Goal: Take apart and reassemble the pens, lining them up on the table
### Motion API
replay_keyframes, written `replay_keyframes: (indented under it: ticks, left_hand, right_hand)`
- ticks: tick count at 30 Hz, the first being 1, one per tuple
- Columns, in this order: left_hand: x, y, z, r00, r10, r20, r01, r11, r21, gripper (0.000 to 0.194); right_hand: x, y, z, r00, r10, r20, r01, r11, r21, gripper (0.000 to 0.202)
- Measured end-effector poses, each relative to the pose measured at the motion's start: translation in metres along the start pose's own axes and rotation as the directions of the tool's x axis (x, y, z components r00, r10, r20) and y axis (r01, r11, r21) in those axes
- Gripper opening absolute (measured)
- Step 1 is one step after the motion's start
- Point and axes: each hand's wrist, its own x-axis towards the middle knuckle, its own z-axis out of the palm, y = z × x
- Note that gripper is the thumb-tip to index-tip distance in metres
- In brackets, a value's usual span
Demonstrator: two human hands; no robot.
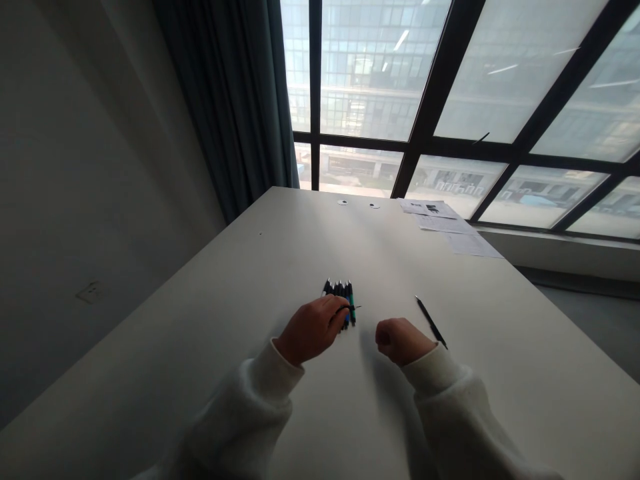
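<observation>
Straight to the middle of the white table (200, 373), and look at the pens (352, 312), lined up side by side in a tight bunch with shiny tips towards the window (370, 80)! Mostly dark, with blue and green on the right-hand side of the bunch. In over them with the left hand (313, 327), palm down, fingers bent and drawn together, pinching a thin dark strip (354, 307) between thumb and fingers, right across the pens. Too small and dark to tell exactly what kind of strip.

Over to the right hand (397, 339) now: curled into a loose fist, just beside the bunch but apart from it. Impossible to tell from here whether wrapped around anything. Just beyond the right wrist, look for a single black pen (430, 320), lying at a slant on the table, its near end right by the cuff (434, 363).

Up to the far edge: two small white pieces (343, 202) with dark spots, set apart from each other. Further right, sheets of paper (445, 223), overlapping along the table's edge. Past all that, on to the dark-framed window, with a dark curtain (240, 93) hanging to the left, and to a wall socket (90, 292) further left.
</observation>
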Motion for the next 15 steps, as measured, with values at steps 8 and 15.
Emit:
replay_keyframes:
  ticks: [8,15]
  left_hand:
    - [0.0,-0.018,-0.028,0.995,-0.026,-0.096,0.025,1.0,-0.014,0.019]
    - [-0.005,-0.03,-0.058,0.972,-0.077,-0.221,0.084,0.996,0.023,0.019]
  right_hand:
    - [-0.003,0.001,0.013,0.997,0.068,0.031,-0.065,0.994,-0.089,0.02]
    - [0.031,-0.094,0.041,0.946,-0.297,-0.129,0.296,0.955,-0.032,0.017]
